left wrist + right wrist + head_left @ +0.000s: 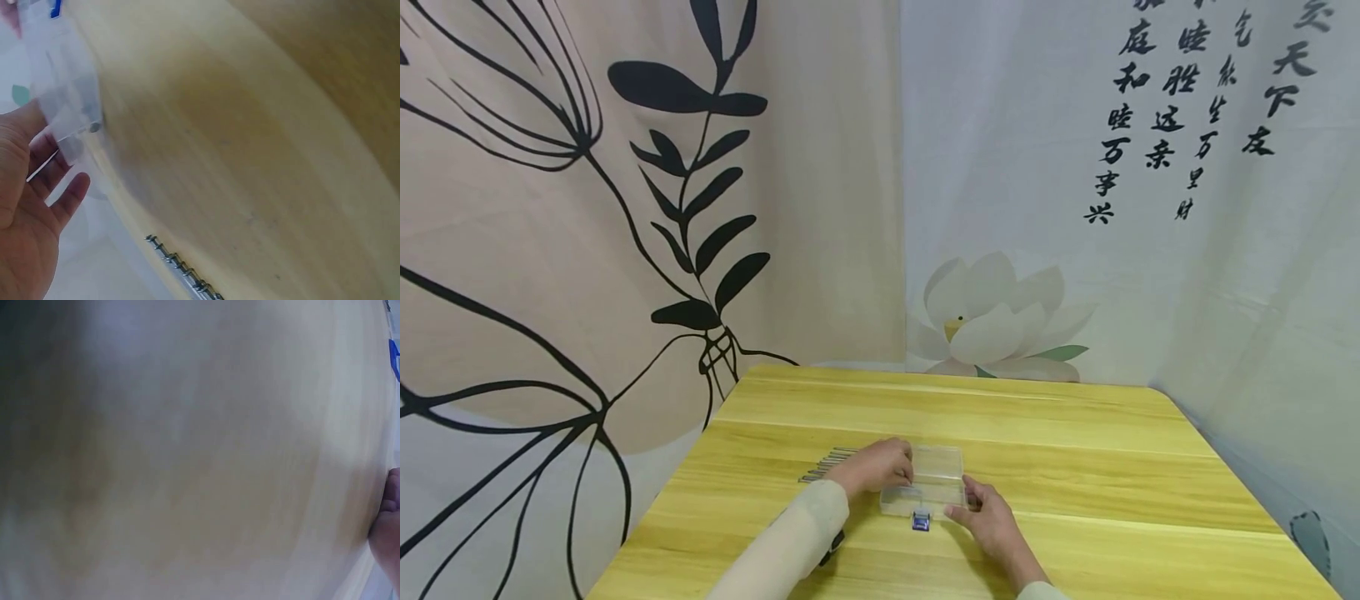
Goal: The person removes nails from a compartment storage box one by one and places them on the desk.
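Note:
A clear plastic box [898, 503] with its lid [942, 460] raised lies on the table, a blue latch [921, 521] at its front. My left hand [880, 465] reaches over the box's left part, fingertips pointing down. In the left wrist view, that hand [28, 194] has its lower fingers loosely bent; clear plastic covers the thumb and index tips, so whether they pinch anything is hidden. A small round grey head [94, 127] shows at the box's corner. My right hand [992, 517] grips the box's right end, thumb in front. In the right wrist view only part of it [390, 519] shows.
Several metal nails or screws [827, 464] lie in a row left of the box, partly behind the left arm. A small dark object [832, 547] shows beside the left sleeve. The wooden table [1112, 500] ends at a printed curtain [835, 208].

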Demonstrator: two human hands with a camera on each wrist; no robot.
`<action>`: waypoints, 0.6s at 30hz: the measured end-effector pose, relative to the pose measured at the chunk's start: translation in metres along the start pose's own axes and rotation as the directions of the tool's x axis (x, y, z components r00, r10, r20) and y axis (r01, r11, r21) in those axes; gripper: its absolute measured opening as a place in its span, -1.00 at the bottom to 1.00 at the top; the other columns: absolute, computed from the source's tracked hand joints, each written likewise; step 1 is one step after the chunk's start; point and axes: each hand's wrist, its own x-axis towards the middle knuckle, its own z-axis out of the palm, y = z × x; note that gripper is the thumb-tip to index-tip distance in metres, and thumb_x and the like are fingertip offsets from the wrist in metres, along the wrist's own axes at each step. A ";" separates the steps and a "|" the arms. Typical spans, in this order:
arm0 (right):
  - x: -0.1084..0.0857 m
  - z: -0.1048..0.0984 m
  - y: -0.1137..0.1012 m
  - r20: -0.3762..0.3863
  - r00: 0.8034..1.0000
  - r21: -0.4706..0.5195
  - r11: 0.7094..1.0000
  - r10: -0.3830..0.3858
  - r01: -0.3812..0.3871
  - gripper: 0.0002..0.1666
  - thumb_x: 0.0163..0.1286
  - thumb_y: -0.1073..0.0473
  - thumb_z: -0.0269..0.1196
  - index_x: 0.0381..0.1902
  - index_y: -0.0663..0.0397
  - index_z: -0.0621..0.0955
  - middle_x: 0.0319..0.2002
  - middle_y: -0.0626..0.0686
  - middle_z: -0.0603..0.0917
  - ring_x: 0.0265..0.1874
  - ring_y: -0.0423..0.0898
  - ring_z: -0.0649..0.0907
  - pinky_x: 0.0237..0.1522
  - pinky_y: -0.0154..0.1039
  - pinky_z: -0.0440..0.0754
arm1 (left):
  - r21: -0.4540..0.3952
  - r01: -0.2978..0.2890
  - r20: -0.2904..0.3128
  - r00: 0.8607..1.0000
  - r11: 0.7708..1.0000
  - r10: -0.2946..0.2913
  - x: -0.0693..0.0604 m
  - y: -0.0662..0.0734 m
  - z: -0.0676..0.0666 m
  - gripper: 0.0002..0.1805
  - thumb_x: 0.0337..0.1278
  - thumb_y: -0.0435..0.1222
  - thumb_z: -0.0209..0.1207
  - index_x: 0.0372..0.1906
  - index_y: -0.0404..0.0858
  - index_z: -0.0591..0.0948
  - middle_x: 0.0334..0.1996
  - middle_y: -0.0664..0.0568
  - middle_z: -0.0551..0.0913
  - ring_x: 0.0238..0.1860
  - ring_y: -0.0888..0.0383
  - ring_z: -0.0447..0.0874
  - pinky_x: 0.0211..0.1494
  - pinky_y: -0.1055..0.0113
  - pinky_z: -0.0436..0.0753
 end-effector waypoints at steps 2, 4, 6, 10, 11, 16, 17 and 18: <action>-0.001 0.000 -0.001 -0.001 1.000 -0.003 1.000 -0.003 0.003 -0.13 0.23 0.24 0.43 0.36 0.54 0.30 -0.02 0.23 0.59 -0.06 0.04 0.59 0.00 -0.01 0.58 | -0.074 0.021 0.000 1.000 0.997 -0.021 -0.001 0.001 -0.003 -0.89 0.24 -0.20 0.31 -0.22 -0.07 0.79 -0.19 0.20 0.59 -0.16 0.33 0.52 -0.04 0.47 0.52; -0.001 0.000 -0.001 -0.002 1.000 -0.002 1.000 -0.003 0.003 -0.13 0.23 0.23 0.43 0.36 0.54 0.30 -0.01 0.24 0.59 -0.06 0.04 0.59 0.00 -0.01 0.58 | -0.135 0.040 -0.010 0.999 0.990 -0.042 -0.001 0.002 -0.006 -0.89 0.26 -0.21 0.30 -0.20 -0.08 0.79 -0.19 0.21 0.59 -0.16 0.33 0.53 -0.03 0.45 0.53; -0.001 -0.001 -0.001 0.000 1.000 -0.003 1.000 -0.008 0.008 -0.13 0.24 0.22 0.43 0.36 0.54 0.30 -0.01 0.24 0.60 -0.06 0.04 0.60 0.00 -0.02 0.58 | -0.182 0.054 -0.025 0.998 0.982 -0.059 -0.001 0.002 -0.011 -0.89 0.27 -0.20 0.29 -0.20 -0.07 0.78 -0.21 0.23 0.60 -0.16 0.34 0.54 -0.02 0.43 0.54; -0.001 0.000 -0.001 0.003 1.000 -0.011 1.000 -0.018 0.018 -0.14 0.24 0.23 0.42 0.36 0.54 0.31 -0.02 0.22 0.62 -0.07 0.03 0.60 0.00 -0.02 0.58 | -0.266 0.078 -0.054 0.994 0.961 -0.096 -0.005 -0.001 -0.021 -0.88 0.31 -0.21 0.25 -0.20 -0.09 0.77 -0.25 0.26 0.65 -0.22 0.37 0.57 -0.08 0.43 0.57; 0.000 0.000 -0.001 0.001 1.000 -0.012 1.000 -0.022 0.022 -0.15 0.24 0.24 0.42 0.35 0.54 0.31 -0.03 0.22 0.62 -0.07 0.03 0.61 0.00 -0.01 0.58 | -0.292 0.084 -0.060 0.993 0.953 -0.106 -0.007 -0.003 -0.023 -0.87 0.32 -0.22 0.24 -0.19 -0.10 0.77 -0.26 0.26 0.67 -0.25 0.37 0.57 -0.11 0.43 0.57; -0.001 -0.001 -0.002 -0.012 1.000 -0.027 0.999 -0.024 0.023 -0.13 0.22 0.22 0.43 0.35 0.54 0.31 -0.01 0.24 0.58 -0.03 0.08 0.58 0.06 0.07 0.54 | -0.392 0.124 -0.070 0.984 0.912 -0.164 -0.017 -0.019 -0.027 -0.82 0.39 -0.23 0.18 -0.17 -0.17 0.76 -0.28 0.12 0.73 -0.41 0.37 0.52 -0.24 0.40 0.55; -0.001 -0.001 -0.002 -0.012 1.000 -0.029 0.999 -0.024 0.023 -0.12 0.22 0.22 0.44 0.35 0.54 0.31 -0.01 0.25 0.57 -0.03 0.09 0.58 0.07 0.09 0.53 | -0.406 0.133 -0.072 0.982 0.904 -0.177 -0.020 -0.022 -0.028 -0.82 0.40 -0.24 0.18 -0.17 -0.19 0.76 -0.28 0.09 0.73 -0.43 0.35 0.51 -0.26 0.39 0.55; -0.002 -0.001 -0.001 -0.012 1.000 -0.034 0.999 -0.023 0.022 -0.12 0.22 0.21 0.44 0.35 0.54 0.31 0.00 0.25 0.57 -0.02 0.10 0.57 0.09 0.10 0.52 | -0.422 0.146 -0.073 0.978 0.895 -0.194 -0.023 -0.026 -0.028 -0.82 0.40 -0.24 0.18 -0.16 -0.20 0.76 -0.30 0.07 0.73 -0.46 0.34 0.48 -0.28 0.38 0.54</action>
